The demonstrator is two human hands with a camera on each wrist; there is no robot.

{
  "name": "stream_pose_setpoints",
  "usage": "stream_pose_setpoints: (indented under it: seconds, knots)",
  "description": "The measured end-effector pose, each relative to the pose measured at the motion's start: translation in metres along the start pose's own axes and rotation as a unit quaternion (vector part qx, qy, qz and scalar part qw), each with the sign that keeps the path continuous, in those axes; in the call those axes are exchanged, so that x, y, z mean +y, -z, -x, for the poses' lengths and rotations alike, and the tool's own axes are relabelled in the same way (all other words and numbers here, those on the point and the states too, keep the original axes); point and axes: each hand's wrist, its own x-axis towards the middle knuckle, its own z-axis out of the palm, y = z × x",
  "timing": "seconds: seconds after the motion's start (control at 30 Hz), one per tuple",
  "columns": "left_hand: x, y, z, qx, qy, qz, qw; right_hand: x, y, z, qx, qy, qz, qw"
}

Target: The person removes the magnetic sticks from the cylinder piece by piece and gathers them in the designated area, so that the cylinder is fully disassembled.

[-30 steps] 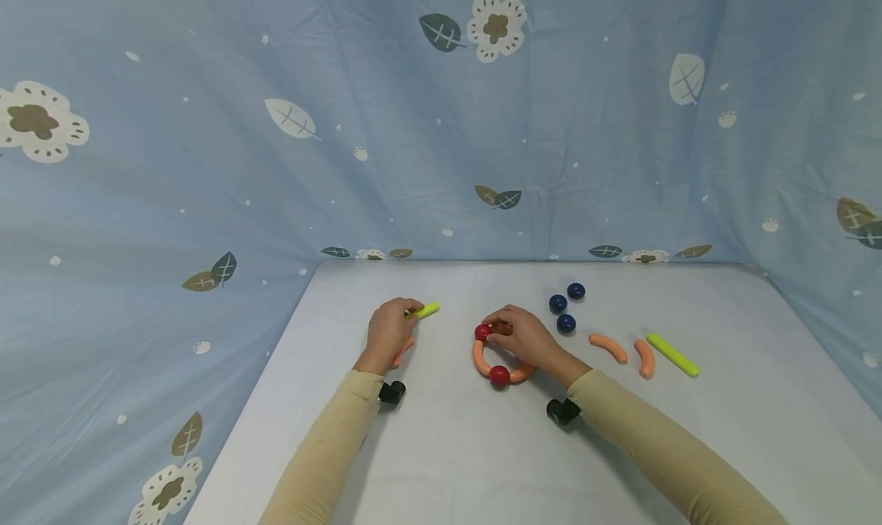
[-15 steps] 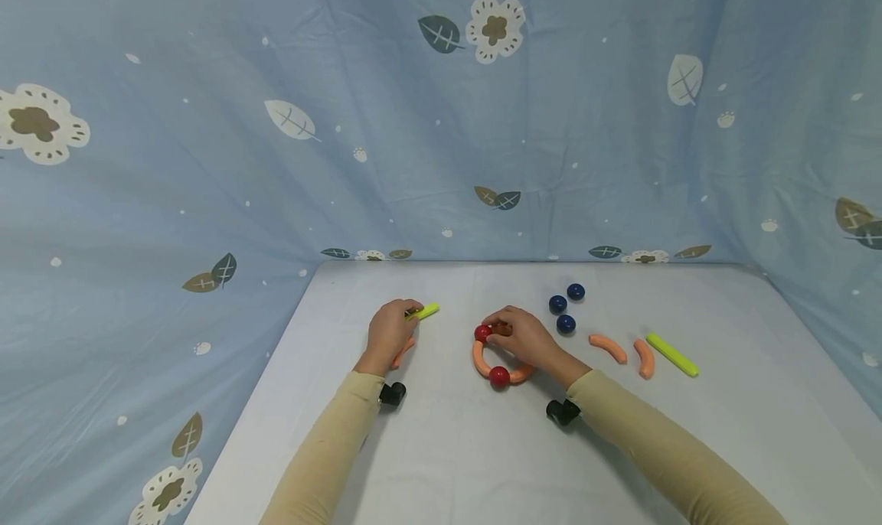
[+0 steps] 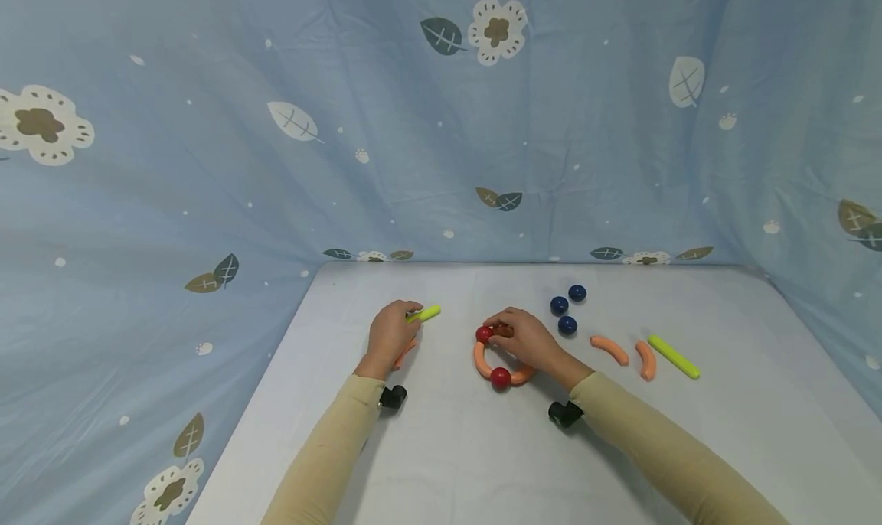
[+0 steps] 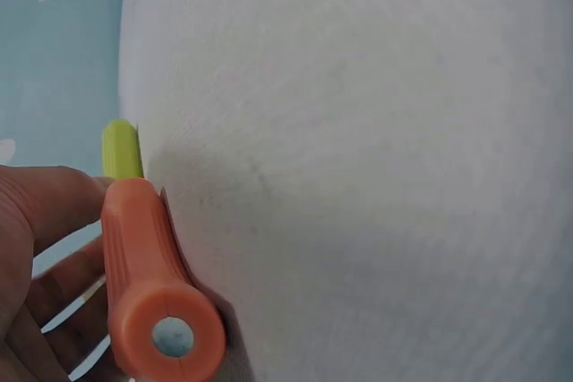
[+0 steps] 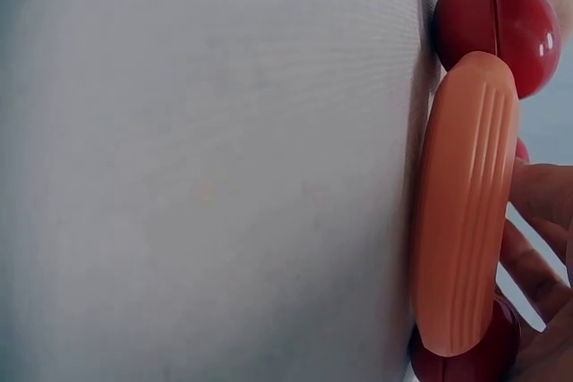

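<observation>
In the head view, my left hand [image 3: 390, 331] pinches a yellow-green stick [image 3: 429, 312]; a curved orange piece [image 3: 405, 353] lies beside the palm. The left wrist view shows the thumb where the stick [image 4: 122, 149] meets an orange piece with a round hole [image 4: 134, 239]. My right hand [image 3: 527, 339] curls over the far side of a ring and holds a red ball [image 3: 485, 334]. The ring has orange curved pieces [image 3: 481, 360] and a nearer red ball [image 3: 501, 378]. The right wrist view shows fingers behind an orange piece [image 5: 466, 207], near a lower red ball [image 5: 474, 351].
Several dark blue balls [image 3: 567, 325] lie beyond the right hand. Further right are two curved orange pieces [image 3: 609, 350] and a yellow-green stick [image 3: 674, 357]. A patterned blue cloth [image 3: 413, 165] hangs behind the white table [image 3: 455, 448].
</observation>
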Motion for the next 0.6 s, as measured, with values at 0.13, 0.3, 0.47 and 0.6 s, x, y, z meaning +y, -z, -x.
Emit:
stream_pose_setpoints:
  seconds: [0.13,0.3,0.47,0.6]
  knots:
    - [0.002,0.001,0.002,0.01,-0.01,0.003,0.9999,0.002,0.004,0.005,0.009,0.005,-0.004,0.9999]
    - [0.005,0.003,0.004,0.018,-0.021,0.005,0.9996,0.005,0.011,0.013,0.022,0.016,-0.009,0.9996]
    - [0.013,0.004,0.008,0.015,-0.024,0.015,0.9995,0.007,0.015,0.024,0.021,0.033,0.0,0.9992]
    - [0.02,0.005,0.012,0.017,-0.042,0.03,0.9985,0.008,0.018,0.035,0.019,0.038,0.0,0.9991]
